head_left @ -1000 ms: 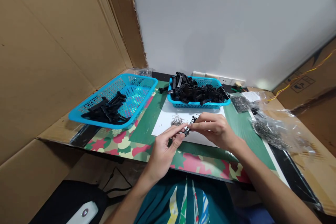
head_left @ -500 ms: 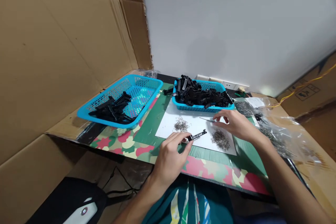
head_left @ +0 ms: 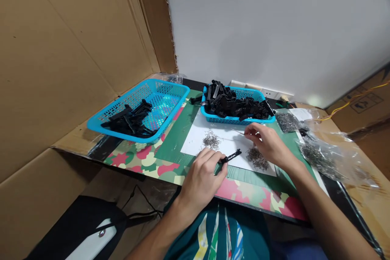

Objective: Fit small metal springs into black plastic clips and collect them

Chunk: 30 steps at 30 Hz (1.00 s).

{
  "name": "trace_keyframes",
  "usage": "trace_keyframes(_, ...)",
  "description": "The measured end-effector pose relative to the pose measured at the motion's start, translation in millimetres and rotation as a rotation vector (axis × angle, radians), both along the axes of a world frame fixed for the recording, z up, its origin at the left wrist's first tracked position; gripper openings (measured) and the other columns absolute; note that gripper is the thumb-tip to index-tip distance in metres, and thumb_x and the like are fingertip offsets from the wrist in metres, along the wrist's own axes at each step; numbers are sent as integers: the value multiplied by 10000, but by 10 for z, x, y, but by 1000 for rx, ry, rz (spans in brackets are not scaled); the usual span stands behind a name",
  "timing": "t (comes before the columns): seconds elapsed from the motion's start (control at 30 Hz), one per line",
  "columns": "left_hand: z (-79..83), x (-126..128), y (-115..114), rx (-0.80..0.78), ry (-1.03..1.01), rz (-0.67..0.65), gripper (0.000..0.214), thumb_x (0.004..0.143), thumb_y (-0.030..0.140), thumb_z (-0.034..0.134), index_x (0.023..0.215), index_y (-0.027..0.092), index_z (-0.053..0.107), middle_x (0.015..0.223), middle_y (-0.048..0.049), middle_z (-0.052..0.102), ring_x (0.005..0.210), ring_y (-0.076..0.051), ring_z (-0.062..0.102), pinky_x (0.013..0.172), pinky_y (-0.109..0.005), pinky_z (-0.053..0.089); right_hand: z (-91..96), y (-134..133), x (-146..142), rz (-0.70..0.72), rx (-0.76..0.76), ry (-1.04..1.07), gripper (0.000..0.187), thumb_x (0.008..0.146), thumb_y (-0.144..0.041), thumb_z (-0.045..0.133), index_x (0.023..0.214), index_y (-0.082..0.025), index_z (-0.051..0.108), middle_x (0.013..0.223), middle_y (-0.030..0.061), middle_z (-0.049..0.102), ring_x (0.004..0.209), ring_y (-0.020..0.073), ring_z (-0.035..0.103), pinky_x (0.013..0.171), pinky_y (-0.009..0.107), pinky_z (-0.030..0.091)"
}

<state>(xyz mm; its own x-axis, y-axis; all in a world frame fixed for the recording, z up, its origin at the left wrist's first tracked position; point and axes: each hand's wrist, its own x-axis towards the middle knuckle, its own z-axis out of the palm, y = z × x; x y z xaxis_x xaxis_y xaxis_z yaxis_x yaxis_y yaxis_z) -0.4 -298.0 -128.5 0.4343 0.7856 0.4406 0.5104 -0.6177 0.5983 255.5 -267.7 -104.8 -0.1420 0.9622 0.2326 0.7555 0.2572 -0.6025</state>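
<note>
My left hand [head_left: 204,172] pinches one end of a narrow black plastic part [head_left: 233,155], whose slotted far end points to the right over the paper. My right hand [head_left: 264,140] has its fingers closed on a thin metal pointed tool [head_left: 238,131]; its tip points left, and its kind is too small to make out. Below that hand lies a pile of small dark metal pieces [head_left: 257,160]. Another pile of small metal pieces [head_left: 211,139] sits behind my left hand. Both piles rest on a white paper sheet [head_left: 191,140].
A blue basket [head_left: 161,137] at left holds several black parts. At the back, a fuller blue basket [head_left: 240,120] is heaped with them. Clear plastic bags [head_left: 323,160] of metal pieces lie at right. Cardboard [head_left: 76,44] stands along the left, a white wall [head_left: 258,28] behind.
My right fingers have closed around the thin metal tool. The black part has turned slightly in my left hand. The camera view has shifted a little.
</note>
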Motion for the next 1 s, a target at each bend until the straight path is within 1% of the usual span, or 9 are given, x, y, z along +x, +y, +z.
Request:
trace_keyframes(0.07,0,4,-1,-7,5,4,128,925,75,680,986,187,666,902,-40,686,922,-241,653,795,-359,520,59,-56,-72,67,-20,160,116,1019,-241,572,1072,-207,670,899,36,705,712,179,672,673,320,534)
trace_keyframes(0.1,0,7,-1,-12,5,7,124,928,78,679,983,189,664,900,-39,683,921,-240,653,794,-357,518,87,-86,-115,99,-23,224,121,1018,-248,585,1077,-207,682,916,41,711,734,179,690,680,316,555)
trace_keyframes(0.2,-2,15,3,-20,6,5,117,937,85,679,978,192,659,903,-38,681,929,-240,652,796,-352,514,138,-160,-256,177,-36,382,121,986,-314,693,974,-200,731,935,57,749,812,188,724,714,302,593)
trace_keyframes(0.27,0,18,9,-18,7,-6,116,935,81,686,960,191,656,900,-35,682,925,-237,650,792,-348,509,127,-182,-345,201,-66,492,195,944,-380,768,919,-188,744,915,63,767,810,192,731,727,299,610)
trace_keyframes(0.37,7,18,19,-26,-8,-18,138,916,60,707,919,187,652,883,-25,679,906,-226,648,777,-336,504,66,-185,-444,222,-148,584,292,912,-465,798,908,-178,743,875,64,769,794,197,734,747,307,622)
trace_keyframes(0.5,7,23,31,-47,-40,-23,157,901,41,723,903,186,662,872,-15,683,895,-213,657,766,-321,504,10,-187,-488,225,-207,581,318,911,-498,791,925,-183,744,884,61,770,823,205,730,769,307,607)
trace_keyframes(0.7,-31,12,36,-39,-67,-34,126,912,59,740,936,175,699,895,-27,719,893,-212,677,777,-324,520,45,-201,-481,210,-193,528,290,941,-468,763,903,-181,747,867,56,763,793,198,708,741,295,582)
trace_keyframes(0.83,-34,4,34,2,-59,-57,102,933,75,737,981,163,727,906,-38,737,886,-212,687,761,-320,528,62,-205,-491,196,-180,494,274,951,-446,754,899,-177,746,846,49,758,772,189,696,722,283,572)
trace_keyframes(1.0,-1,19,36,39,-54,-62,114,917,42,740,950,151,729,867,-32,740,836,-206,691,725,-313,526,75,-237,-494,205,-147,459,195,960,-348,743,872,-174,738,812,38,748,746,178,690,704,270,561)
